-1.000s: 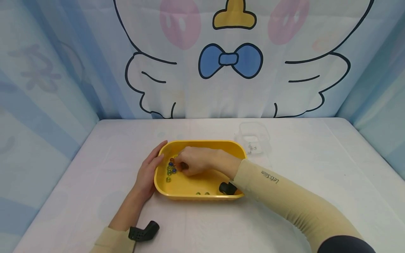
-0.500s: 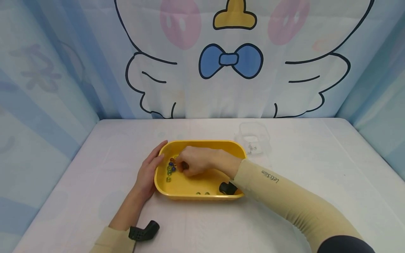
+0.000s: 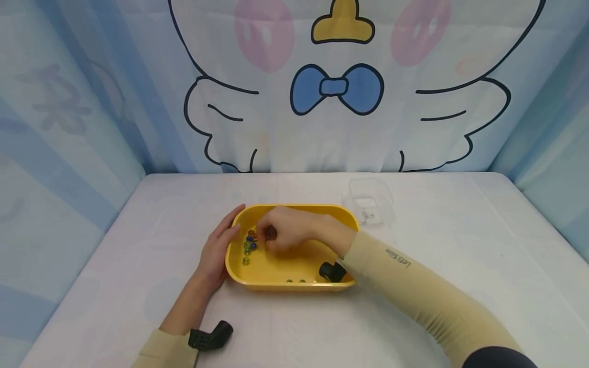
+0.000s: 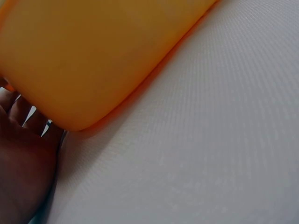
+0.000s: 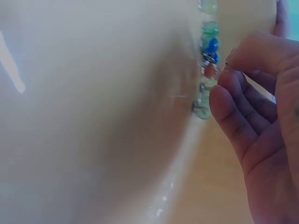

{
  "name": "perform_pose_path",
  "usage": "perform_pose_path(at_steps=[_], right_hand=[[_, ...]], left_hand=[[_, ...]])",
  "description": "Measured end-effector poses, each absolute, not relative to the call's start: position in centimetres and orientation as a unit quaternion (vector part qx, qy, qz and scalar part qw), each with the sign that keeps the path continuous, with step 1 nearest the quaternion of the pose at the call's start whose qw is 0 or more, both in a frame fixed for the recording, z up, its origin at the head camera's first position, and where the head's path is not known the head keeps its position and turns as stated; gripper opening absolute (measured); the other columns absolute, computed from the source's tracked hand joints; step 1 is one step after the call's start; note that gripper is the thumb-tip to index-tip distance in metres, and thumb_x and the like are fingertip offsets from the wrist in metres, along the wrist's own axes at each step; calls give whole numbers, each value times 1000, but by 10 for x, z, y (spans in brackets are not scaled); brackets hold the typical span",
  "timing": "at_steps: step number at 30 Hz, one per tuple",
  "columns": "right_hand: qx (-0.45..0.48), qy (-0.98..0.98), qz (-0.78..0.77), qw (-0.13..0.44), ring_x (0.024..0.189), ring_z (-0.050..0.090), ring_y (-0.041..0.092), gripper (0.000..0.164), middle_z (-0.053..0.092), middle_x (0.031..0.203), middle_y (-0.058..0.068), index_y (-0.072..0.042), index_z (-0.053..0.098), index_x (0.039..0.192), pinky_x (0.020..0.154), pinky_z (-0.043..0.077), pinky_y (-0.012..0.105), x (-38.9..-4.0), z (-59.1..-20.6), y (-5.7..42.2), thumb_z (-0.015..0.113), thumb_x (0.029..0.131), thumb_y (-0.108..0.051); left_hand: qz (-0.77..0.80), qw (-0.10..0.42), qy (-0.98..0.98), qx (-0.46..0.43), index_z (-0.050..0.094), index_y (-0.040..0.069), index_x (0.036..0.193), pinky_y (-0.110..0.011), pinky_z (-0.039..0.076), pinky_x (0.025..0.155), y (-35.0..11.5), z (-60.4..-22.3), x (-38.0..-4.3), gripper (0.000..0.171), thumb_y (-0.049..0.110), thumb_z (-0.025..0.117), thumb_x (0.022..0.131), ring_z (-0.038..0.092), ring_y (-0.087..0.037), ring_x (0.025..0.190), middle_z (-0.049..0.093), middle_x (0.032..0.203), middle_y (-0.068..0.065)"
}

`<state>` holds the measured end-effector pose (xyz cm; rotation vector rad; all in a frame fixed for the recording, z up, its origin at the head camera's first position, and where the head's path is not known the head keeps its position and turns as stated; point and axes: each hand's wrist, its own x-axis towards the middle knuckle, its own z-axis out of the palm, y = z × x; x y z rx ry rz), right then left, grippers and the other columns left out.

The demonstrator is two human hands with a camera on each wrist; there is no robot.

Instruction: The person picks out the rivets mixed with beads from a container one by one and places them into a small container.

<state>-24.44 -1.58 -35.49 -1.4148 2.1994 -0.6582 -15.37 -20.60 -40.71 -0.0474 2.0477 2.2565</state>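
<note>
A yellow tray (image 3: pixel 285 268) stands on the white table, and my left hand (image 3: pixel 215 255) grips its left end. The thumb laps over the rim while the other fingers lie along the outer wall. Inside the tray, my right hand (image 3: pixel 292 227) is just right of a cluster of glass marbles (image 3: pixel 253 246). In the right wrist view, green, blue and orange marbles (image 5: pixel 210 29) line the tray wall with small metal pieces (image 5: pixel 201 106) among them. Thumb and index finger of the right hand pinch a tiny dark-tipped piece (image 5: pixel 227 64); its kind is mostly hidden.
A clear plastic box (image 3: pixel 370 191) with several small silvery pieces (image 3: pixel 368 215) stands behind the tray's right corner. Two greenish marbles (image 3: pixel 301 281) lie along the tray's near wall. A printed curtain (image 3: pixel 336 138) hangs behind the table.
My right hand has risen slightly and turned a little, away from the tray floor beside the marbles. The left hand keeps its place on the tray.
</note>
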Motion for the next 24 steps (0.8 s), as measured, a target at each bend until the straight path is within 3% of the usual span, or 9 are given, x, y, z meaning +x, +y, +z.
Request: perform_pose_path(at_steps=[10,24], right_hand=[[-521,782,-286,187,77,56,12,9,66,89,2,-2,71,96,71,51,22,-249,-344,-10,69,88,-1],[-486,795,-328,156,77,56,15,10,63,84,-1,-1,70,96,70,52,24,-255,-334,8,69,86,0]], left_hand=[[742,44,669,-15,34,21,159,-28,31,115,-204,-407,-154,50,20,35,108,32,-11,142,32,160,8],[733,41,679,-22,36,22,158,-31,29,116,-204,-407,-153,50,23,37,108,32,-11,143,32,159,9]])
